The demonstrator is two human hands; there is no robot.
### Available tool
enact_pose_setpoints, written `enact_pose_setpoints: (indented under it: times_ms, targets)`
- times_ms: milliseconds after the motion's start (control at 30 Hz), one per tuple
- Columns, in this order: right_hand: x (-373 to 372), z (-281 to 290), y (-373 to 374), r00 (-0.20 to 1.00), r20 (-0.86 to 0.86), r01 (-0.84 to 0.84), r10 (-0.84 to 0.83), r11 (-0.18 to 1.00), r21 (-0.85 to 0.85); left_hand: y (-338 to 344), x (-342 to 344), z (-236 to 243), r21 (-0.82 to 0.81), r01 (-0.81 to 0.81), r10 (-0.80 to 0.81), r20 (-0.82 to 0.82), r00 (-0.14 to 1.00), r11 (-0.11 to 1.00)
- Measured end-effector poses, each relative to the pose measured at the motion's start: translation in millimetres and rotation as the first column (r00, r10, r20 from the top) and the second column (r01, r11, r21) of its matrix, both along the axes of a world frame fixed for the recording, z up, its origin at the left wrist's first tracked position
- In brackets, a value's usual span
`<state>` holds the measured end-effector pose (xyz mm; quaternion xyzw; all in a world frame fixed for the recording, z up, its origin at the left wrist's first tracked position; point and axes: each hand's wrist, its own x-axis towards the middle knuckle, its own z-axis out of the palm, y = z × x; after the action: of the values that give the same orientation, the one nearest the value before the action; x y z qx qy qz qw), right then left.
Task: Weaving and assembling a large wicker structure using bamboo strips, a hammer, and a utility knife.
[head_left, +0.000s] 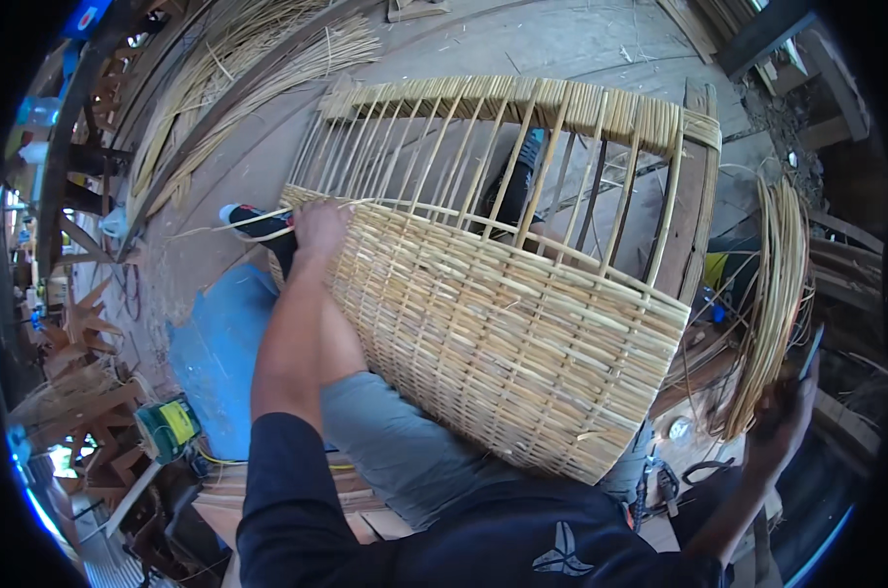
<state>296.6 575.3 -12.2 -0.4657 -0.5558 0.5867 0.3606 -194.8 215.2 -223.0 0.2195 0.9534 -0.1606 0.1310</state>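
Observation:
A wicker panel leans across my lap, its lower part tightly woven and its upper part bare upright stakes under a wrapped top rail. My left hand is closed over the panel's left edge at the top row of weave, where loose cane ends stick out to the left. Out to the right, away from the panel, my right hand is closed around a thin, pointed, pale grey tool. Shadow and the fingers hide its lower part, so its kind does not show.
A long bundle of cane stands to the right, beside a dark wooden post. More loose cane lies at the far left. A blue sheet-like thing and a green container with a yellow label are left of my leg.

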Motion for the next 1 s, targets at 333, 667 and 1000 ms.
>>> enact_pose_setpoints:
  times_ms: [333,667,1000]
  targets:
    - [-193,-11,11,0.836,0.225,-0.442,0.501,0.857,-0.264,-2,-54,-5,0.149,-0.295,0.198,0.460,0.866,0.944]
    - [-243,-11,3,0.829,0.267,-0.381,0.490,0.847,-0.370,-5,-63,-10,0.127,-0.291,0.214,0.420,0.882,0.948]
    - [-294,-51,-58,0.787,0.225,-0.425,0.575,0.768,-0.479,10,-69,8,0.037,-0.226,0.188,0.433,0.881,0.973]
